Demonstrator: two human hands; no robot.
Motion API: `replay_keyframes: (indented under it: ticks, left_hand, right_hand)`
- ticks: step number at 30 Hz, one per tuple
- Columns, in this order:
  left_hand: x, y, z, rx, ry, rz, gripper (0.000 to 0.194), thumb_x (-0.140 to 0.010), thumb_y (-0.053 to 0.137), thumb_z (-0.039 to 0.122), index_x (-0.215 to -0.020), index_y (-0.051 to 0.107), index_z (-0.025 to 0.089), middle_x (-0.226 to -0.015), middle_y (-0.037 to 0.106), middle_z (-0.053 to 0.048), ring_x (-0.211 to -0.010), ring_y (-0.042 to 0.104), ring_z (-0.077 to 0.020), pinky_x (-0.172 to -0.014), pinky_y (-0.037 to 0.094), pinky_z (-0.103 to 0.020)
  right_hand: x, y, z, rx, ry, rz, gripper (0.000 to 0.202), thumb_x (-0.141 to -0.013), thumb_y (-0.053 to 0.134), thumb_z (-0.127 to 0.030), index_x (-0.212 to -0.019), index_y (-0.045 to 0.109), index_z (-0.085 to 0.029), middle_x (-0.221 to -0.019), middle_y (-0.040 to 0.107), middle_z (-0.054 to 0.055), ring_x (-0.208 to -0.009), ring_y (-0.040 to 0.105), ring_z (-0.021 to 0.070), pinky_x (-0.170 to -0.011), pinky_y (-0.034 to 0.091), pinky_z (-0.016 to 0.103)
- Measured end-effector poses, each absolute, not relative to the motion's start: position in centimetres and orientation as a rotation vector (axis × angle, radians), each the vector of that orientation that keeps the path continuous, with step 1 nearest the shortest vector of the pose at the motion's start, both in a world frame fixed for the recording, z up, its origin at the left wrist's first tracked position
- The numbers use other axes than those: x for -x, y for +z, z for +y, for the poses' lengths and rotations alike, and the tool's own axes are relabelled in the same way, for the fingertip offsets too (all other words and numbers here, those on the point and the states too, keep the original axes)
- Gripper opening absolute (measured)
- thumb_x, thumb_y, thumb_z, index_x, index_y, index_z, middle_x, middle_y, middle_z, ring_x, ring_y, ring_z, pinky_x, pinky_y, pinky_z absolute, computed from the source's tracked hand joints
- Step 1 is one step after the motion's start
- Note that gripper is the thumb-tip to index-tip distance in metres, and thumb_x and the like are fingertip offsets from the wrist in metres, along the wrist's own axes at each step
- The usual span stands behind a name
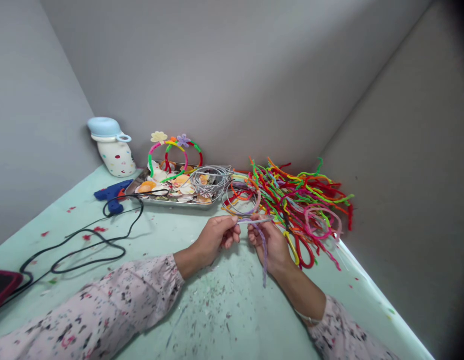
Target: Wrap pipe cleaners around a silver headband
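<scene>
My left hand (217,237) pinches the near edge of a grey wire hoop (225,202), thumb on top. Opposite it, my right hand (272,247) is closed on the same hoop and on a lilac pipe cleaner (265,262), whose loose end dangles below the fingers. Between the two hands, a short lilac stretch lies along the wire. The hoop stands up behind my fingertips, overlapping the heap of coloured pipe cleaners (288,192). Exactly how the pipe cleaner goes round the wire is hidden by my fingers.
A metal tray (172,202) holds shell-like pieces, a coil of grey wire (211,180) and two flower-topped, pipe-cleaner-wrapped hoops (187,162). On the left are a blue glue gun (115,195), black cables (93,242), a white bottle (115,157) and a red-edged device (5,287). Walls enclose the table.
</scene>
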State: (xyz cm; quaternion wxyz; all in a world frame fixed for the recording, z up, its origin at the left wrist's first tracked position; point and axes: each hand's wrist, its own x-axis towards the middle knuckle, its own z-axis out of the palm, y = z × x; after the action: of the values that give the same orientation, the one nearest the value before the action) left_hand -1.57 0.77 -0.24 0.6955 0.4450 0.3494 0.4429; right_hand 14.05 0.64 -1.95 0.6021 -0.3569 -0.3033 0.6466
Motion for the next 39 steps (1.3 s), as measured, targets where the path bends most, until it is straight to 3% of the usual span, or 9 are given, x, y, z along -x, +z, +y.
replay_keyframes:
  ticks: [13,22,32,39]
  left_hand:
    - [1.5,0.1,0.4,-1.063,0.955,0.815,0.034,-0.08,0.061,0.043,-0.066,0.059,0.012,-0.053,0.059,0.001,-0.037,0.04,-0.0032,-0.039,0.024,-0.018]
    - [1.3,0.0,-0.7,-1.298,0.9,0.751,0.036,-0.082,0.06,0.047,-0.074,0.066,0.012,-0.064,0.066,-0.003,-0.039,0.043,-0.0044,-0.04,0.029,-0.019]
    - [1.1,1.3,-1.9,-1.485,1.129,0.931,0.028,-0.084,0.058,0.038,-0.073,0.071,0.015,-0.063,0.063,-0.002,-0.046,0.044,-0.0075,-0.046,0.035,-0.021]
    - [1.0,0.9,-2.0,-1.528,1.312,1.054,0.025,-0.085,0.059,0.039,-0.089,0.071,0.017,-0.063,0.062,0.0,-0.048,0.046,-0.0085,-0.048,0.038,-0.021]
  right_hand:
    - [-13.8,-1.4,0.4,0.756,1.512,-0.709,0.019,-0.071,0.075,-0.031,-0.08,0.068,-0.017,-0.06,0.065,-0.001,-0.048,0.056,0.0076,-0.044,0.046,0.015]
    - [-13.7,-0.5,-0.2,0.766,1.559,-0.702,0.032,-0.075,0.068,-0.049,-0.077,0.066,-0.017,-0.06,0.067,0.001,-0.044,0.06,0.015,-0.036,0.046,0.024]
    - [-14.3,-0.8,0.1,0.75,1.497,-0.594,0.04,-0.08,0.062,-0.057,-0.075,0.067,-0.017,-0.066,0.065,0.002,-0.054,0.06,0.0133,-0.046,0.047,0.023]
    - [-14.1,-0.9,0.4,0.798,1.428,-0.599,0.042,-0.079,0.06,-0.06,-0.077,0.067,-0.019,-0.065,0.061,0.001,-0.054,0.056,0.0124,-0.047,0.044,0.023]
